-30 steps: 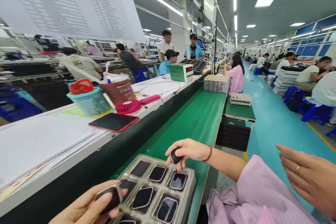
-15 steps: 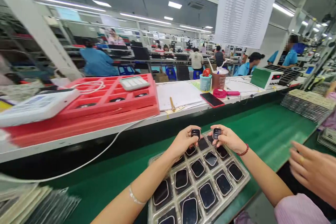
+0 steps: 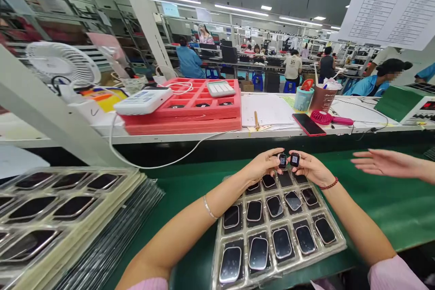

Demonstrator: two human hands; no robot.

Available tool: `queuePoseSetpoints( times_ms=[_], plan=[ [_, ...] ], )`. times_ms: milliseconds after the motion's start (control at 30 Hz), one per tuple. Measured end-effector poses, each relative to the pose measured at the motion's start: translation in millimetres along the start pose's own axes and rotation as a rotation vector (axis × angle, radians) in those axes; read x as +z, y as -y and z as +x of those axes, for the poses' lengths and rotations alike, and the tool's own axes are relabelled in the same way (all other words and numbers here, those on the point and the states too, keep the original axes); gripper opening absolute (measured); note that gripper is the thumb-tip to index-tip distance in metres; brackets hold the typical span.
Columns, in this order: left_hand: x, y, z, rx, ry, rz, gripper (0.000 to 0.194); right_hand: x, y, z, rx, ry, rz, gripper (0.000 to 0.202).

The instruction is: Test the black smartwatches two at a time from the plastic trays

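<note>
My left hand [image 3: 267,163] grips a small square watch [image 3: 282,160] whose lit screen shows a code pattern. Close beside it, my right hand [image 3: 311,168] holds a second watch [image 3: 294,159] with a similar pattern lit. Both watches are held upright over the far edge of a clear plastic tray [image 3: 268,227]. Rows of dark-screened watch faces [image 3: 282,243] sit in its compartments. The tray lies on the green work surface [image 3: 190,181].
Stacked trays [image 3: 73,210] of watches stand at the left. On the shelf are red foam trays [image 3: 183,120], a white device [image 3: 144,100], a phone [image 3: 308,124] and a pink fan [image 3: 321,117]. Another person's hand [image 3: 384,162] reaches in from the right.
The view has swung left, bringing the stacked trays and white fan into sight. Both watch screens now show code patterns instead of text lines. The other person's hand has moved farther over the green surface.
</note>
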State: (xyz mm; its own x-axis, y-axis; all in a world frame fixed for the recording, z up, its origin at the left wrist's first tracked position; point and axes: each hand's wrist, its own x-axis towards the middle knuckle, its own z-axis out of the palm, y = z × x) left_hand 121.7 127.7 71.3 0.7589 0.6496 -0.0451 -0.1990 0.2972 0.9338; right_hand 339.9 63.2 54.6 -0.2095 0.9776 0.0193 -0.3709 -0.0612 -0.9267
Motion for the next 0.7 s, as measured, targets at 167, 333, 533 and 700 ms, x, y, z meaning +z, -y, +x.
queuePoseSetpoints(
  times_ms=[167,333,533,700],
  plan=[
    [-1.4,3,4,-0.001,-0.041,0.044,0.075,-4,-4,6,0.007,0.034,-0.018,0.048],
    [1.1,2,7,-0.017,-0.057,0.068,0.072,-8,2,4,-0.006,0.066,-0.016,0.045],
    [9.7,1,12,-0.036,-0.049,0.106,0.072,-17,3,0,-0.024,0.044,-0.032,0.047],
    [20.1,1,16,-0.038,-0.04,0.142,0.073,-16,11,-10,-0.014,0.018,-0.133,0.049]
  ],
)
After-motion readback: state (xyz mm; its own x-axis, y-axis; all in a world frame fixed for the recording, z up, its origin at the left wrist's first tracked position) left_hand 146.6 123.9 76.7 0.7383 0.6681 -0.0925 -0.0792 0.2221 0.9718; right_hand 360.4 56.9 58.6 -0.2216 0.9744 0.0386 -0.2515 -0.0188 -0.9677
